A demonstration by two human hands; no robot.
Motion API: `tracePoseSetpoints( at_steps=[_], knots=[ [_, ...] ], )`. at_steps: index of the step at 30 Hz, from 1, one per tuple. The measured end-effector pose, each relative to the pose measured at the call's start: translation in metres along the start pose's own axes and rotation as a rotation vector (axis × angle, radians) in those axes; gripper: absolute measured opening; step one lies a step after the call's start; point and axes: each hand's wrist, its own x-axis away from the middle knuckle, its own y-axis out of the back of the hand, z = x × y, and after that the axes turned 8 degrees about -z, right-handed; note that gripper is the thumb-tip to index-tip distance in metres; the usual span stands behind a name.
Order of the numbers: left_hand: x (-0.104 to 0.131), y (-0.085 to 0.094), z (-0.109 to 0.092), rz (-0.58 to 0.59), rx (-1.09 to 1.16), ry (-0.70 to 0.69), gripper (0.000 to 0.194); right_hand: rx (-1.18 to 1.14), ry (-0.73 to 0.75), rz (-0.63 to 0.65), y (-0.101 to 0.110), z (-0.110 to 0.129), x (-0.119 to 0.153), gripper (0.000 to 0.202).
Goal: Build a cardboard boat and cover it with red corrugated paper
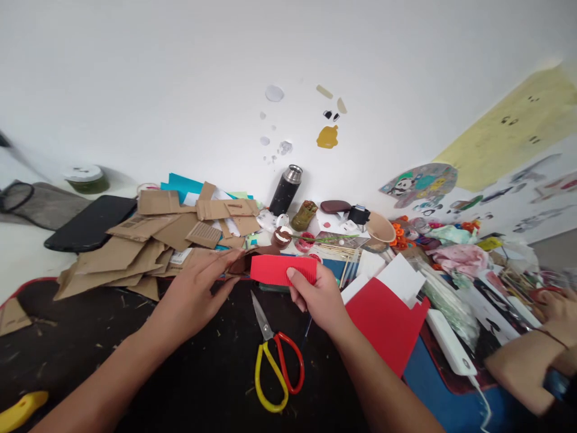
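Note:
My right hand (320, 294) pinches a strip of red corrugated card (273, 269) and holds it up above the black work mat. My left hand (196, 294) is stretched out beside it, thumb and fingers apart. Its fingertips are close to a dark brown piece (247, 263); whether they touch it I cannot make out. Below the red strip lies a pair of scissors (269, 337) with one yellow and one red handle, blades pointing away from me.
Cardboard scraps (121, 249) are heaped at left beside a black tablet-like slab (92, 222). A black flask (286, 189) and small jars stand at the wall. Red sheet card (383, 325) lies at right, near another person's arm (527, 361). A yellow handle (22, 409) is at lower left.

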Motion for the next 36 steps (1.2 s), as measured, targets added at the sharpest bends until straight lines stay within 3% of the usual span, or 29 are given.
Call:
tracePoseSetpoints(
  at_steps=[7, 24, 36],
  knots=[
    [0.002, -0.002, -0.001, -0.002, 0.011, -0.024, 0.043, 0.002, 0.012, -0.021, -0.01, -0.005, -0.003, 0.031],
    [0.0, -0.001, -0.005, -0.007, -0.002, -0.042, 0.042, 0.168, 0.042, -0.057, -0.007, -0.007, -0.007, 0.024],
    [-0.001, -0.002, -0.008, 0.043, 0.013, -0.033, 0.033, 0.093, 0.049, -0.042, -0.013, -0.008, -0.004, 0.046]
  ],
)
